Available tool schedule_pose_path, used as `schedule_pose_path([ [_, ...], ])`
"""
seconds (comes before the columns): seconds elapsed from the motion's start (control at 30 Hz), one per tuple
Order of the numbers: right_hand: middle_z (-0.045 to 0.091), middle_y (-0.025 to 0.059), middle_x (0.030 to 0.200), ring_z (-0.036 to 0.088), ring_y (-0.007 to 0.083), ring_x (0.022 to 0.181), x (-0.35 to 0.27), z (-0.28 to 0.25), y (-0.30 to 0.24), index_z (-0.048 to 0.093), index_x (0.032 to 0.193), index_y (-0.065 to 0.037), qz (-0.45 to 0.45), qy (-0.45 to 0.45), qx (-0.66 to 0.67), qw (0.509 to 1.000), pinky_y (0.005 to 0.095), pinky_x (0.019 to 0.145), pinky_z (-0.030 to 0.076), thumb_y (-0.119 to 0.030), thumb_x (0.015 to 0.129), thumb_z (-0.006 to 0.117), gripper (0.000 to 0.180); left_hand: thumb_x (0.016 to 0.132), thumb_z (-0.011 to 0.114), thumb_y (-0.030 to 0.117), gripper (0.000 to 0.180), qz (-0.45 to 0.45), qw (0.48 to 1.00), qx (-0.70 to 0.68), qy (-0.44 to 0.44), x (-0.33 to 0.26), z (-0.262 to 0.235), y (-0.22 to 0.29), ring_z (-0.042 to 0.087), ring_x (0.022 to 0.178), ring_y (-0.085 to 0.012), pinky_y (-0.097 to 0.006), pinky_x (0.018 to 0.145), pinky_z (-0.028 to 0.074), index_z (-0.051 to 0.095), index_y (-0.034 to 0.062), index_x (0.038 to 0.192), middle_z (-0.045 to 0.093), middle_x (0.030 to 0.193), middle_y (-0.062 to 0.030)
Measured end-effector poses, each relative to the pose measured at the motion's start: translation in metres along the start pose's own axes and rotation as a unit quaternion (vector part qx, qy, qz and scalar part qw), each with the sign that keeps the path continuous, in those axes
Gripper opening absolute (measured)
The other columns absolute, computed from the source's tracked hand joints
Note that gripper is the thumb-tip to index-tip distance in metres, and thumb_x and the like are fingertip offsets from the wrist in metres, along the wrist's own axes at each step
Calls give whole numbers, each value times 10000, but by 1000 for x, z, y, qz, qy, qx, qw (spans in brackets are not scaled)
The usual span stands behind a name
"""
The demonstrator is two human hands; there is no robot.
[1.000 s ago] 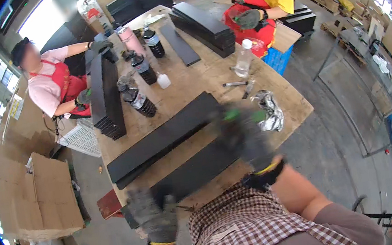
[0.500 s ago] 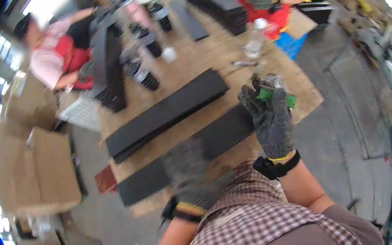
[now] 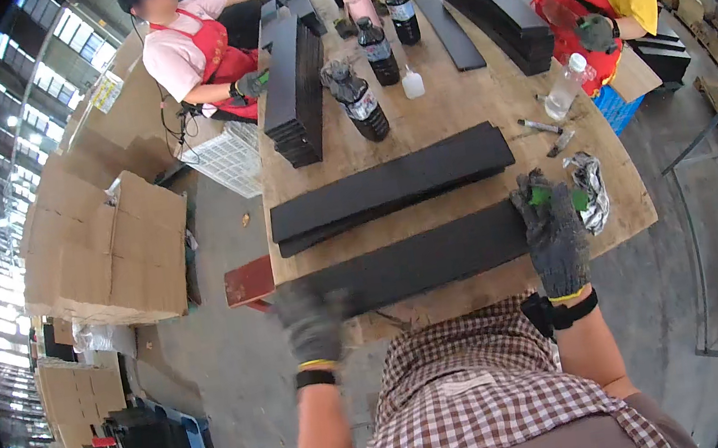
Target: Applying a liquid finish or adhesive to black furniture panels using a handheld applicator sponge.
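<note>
A long flat black board [image 3: 436, 255] lies across the near side of the wooden table [image 3: 431, 119]. My left hand [image 3: 310, 321], in a dark grey glove, is at the board's left end; motion smears its fingers. By the right end is my right hand [image 3: 556, 239], gloved alike, with its fingers closed on a small flat green piece [image 3: 580, 198]. The glove hides much of that piece. Just beyond the board rests a short stack of similar black boards [image 3: 390, 182], slightly fanned out.
Dark-filled bottles [image 3: 367, 114], a clear bottle [image 3: 565, 88] and crumpled foil [image 3: 591, 193] stand or lie on the table. Taller board stacks [image 3: 292, 97] [image 3: 500, 20] are farther back. Two co-workers in red aprons [image 3: 213, 48] work across the table. Cardboard boxes [image 3: 108, 248] and a red stool [image 3: 249, 282] are at left.
My left hand has moved left, to the board's left end. My right hand stays by the right end with the green piece. The view has shifted, showing more of the left side.
</note>
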State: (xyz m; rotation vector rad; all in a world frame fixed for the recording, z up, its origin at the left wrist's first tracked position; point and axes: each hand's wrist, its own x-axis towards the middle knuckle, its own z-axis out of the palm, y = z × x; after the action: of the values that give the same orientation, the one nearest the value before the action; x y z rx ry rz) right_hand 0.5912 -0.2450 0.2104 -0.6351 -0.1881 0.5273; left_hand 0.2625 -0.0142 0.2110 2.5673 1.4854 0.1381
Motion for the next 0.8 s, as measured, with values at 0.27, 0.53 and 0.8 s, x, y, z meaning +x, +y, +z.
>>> schedule_pose_path([
  [0.27,697,86,1201,665,241,1148,-13,40,-5,643,1300,-32,44,-16,-38,998,423,1018,560,-338,1091,563,379,979,542,646,862,-129,974,109,152,-59,-21,-80,251,1543,-449,-584,1268,115,419,27,1566,378,1620,-239],
  [0.53,695,93,1215,703,216,1015,-57,93,14,665,1273,-49,95,-109,-171,975,463,899,607,-275,1048,651,319,773,641,795,1191,220,966,122,-67,-1,-31,76,195,1573,-424,-661,1257,46,273,59,1634,342,1647,-210],
  [0.8,754,90,1153,724,258,1064,-76,218,81,722,1162,-46,103,-405,-391,820,380,958,571,-148,934,759,253,912,618,559,750,228,962,-60,138,-2,28,67,463,1381,-319,-542,1245,228,491,83,1478,557,1402,-111],
])
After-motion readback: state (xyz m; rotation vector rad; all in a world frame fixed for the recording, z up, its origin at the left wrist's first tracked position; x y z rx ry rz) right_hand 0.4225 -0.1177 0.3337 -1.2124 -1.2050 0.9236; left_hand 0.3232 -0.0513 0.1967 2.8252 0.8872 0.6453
